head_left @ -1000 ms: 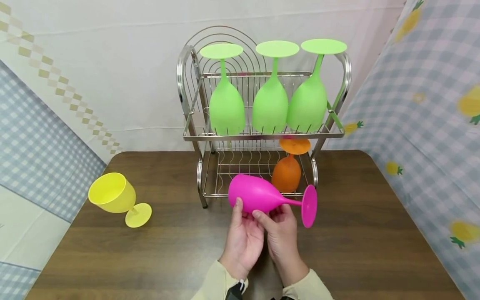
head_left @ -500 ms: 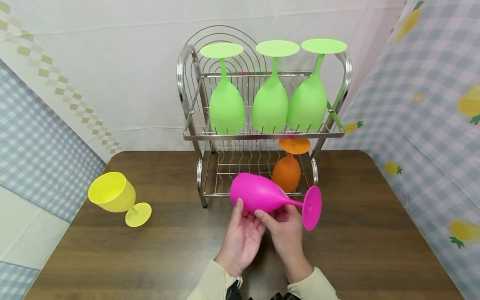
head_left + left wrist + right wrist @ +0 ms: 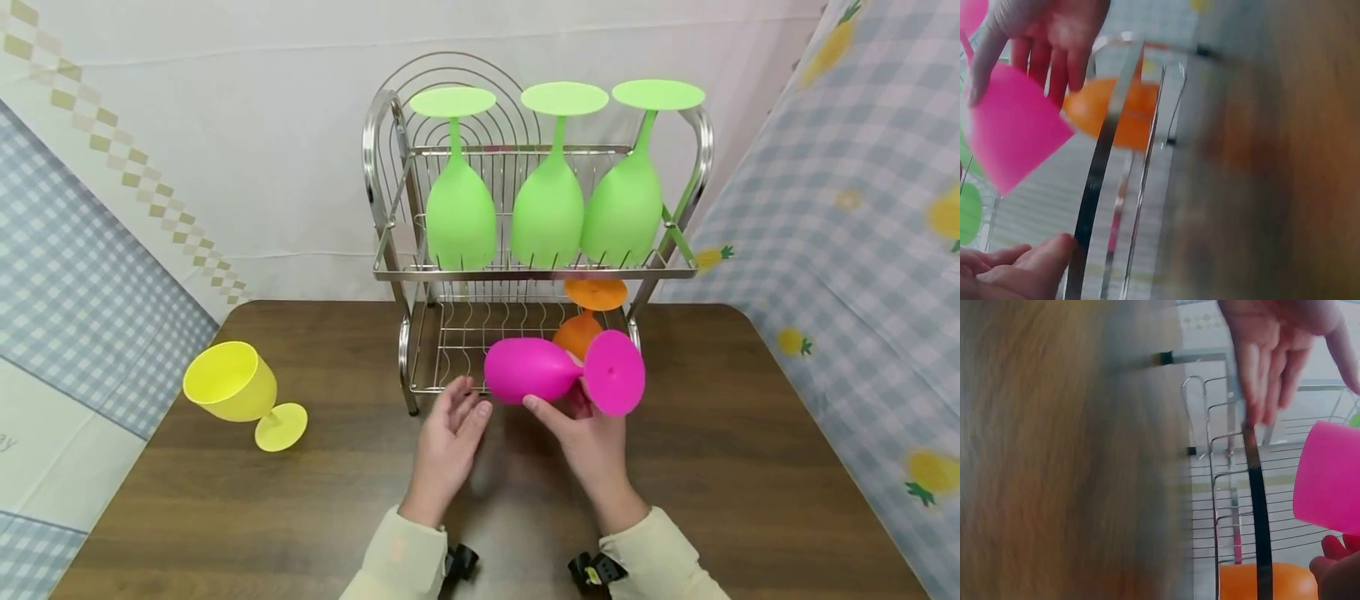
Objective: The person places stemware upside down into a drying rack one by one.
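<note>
A magenta wine goblet (image 3: 528,369) lies sideways in the air before the lower shelf of the rack, its round foot toward the right. My right hand (image 3: 592,450) grips it near the stem, thumb along the underside of the bowl. My left hand (image 3: 446,446) is apart from it on the left, its fingers loosely bent and holding nothing. Behind the magenta goblet an orange goblet (image 3: 579,333) stands upside down on the lower shelf, partly hidden. In the right wrist view the magenta bowl (image 3: 1329,478) shows beside my left hand (image 3: 1285,356).
The two-tier metal dish rack (image 3: 405,275) stands at the table's back. Three upside-down green goblets (image 3: 461,212) fill its upper shelf. A yellow goblet (image 3: 232,383) lies tilted on the brown table (image 3: 225,517) at left. Patterned cloths (image 3: 825,275) hang around the sides.
My left hand has let go of the magenta goblet and moved left. My right hand has carried it slightly up and forward, its foot turning more toward the head camera.
</note>
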A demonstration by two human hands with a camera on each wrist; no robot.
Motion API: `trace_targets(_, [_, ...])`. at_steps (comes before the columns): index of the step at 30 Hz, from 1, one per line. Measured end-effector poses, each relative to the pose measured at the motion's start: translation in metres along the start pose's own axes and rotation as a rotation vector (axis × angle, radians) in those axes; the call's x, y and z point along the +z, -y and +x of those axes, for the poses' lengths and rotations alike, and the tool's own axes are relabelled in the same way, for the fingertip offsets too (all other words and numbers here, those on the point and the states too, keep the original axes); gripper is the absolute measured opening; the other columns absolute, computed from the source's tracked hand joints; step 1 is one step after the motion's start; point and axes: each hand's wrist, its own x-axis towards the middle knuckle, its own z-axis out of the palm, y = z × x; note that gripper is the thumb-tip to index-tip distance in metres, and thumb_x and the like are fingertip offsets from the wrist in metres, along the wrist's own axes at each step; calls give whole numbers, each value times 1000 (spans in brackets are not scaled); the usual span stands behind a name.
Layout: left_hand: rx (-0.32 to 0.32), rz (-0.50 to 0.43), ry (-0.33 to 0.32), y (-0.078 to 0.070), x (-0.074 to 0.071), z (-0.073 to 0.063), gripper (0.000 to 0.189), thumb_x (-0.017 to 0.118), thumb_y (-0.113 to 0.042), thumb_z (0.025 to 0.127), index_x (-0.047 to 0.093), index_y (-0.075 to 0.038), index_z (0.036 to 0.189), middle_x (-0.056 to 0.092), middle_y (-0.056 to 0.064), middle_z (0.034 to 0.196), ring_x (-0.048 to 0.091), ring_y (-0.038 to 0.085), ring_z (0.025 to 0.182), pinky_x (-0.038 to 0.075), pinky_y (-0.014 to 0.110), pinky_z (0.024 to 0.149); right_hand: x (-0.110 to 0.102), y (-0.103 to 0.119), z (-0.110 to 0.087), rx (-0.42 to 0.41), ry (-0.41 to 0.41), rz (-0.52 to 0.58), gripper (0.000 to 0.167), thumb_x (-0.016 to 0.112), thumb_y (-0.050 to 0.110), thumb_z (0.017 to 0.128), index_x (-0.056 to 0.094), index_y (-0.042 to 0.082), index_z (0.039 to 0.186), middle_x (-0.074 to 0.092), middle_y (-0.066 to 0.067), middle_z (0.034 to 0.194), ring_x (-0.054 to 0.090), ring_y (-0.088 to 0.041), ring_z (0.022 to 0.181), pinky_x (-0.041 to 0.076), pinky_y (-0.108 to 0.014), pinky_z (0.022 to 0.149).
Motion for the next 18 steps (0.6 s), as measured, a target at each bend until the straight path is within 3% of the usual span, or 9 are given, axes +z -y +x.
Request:
trace_targets(5, [224, 199, -126, 0, -19, 9, 62, 71, -25, 95, 45, 0, 146, 51, 16, 148, 49, 28, 136, 42, 30, 108, -1, -5, 11, 27, -16, -97, 68, 91, 9, 73, 58, 9, 134, 65, -5, 125, 64, -22, 112, 52, -22, 96])
trace_targets(9, [471, 283, -288, 4, -34, 22, 50, 71, -8, 94, 53, 0, 140, 56, 13, 142, 54, 29, 131, 43, 28, 108, 0, -9, 19, 54, 4, -178, 67, 91, 15, 74, 59, 8, 132, 67, -6, 125, 65, -21, 112, 52, -22, 96])
trace_targets(11, [563, 305, -368, 7, -41, 30, 47, 70, 1, 91, 56, 2, 136, 57, 13, 141, 55, 31, 130, 43, 29, 109, 1, -10, 23, 54, 27, -202, 64, 91, 17, 75, 61, 8, 131, 67, -7, 125, 65, -22, 112, 53, -26, 97])
trace_targets(14, [584, 340, -457, 13, -48, 41, 45, 68, 4, 90, 58, 3, 134, 55, 13, 143, 53, 31, 131, 42, 31, 111, 2, -11, 30, 43, 61, -231, 62, 90, 18, 76, 62, 8, 130, 66, -8, 126, 66, -25, 112, 54, -35, 98])
trace_targets(18, [464, 355, -505, 21, -55, 52, 44, 67, -3, 94, 57, 2, 137, 57, 12, 142, 54, 29, 131, 42, 33, 111, 4, -10, 36, 52, 100, -255, 60, 90, 19, 77, 63, 7, 129, 64, -10, 127, 65, -28, 113, 54, -42, 97])
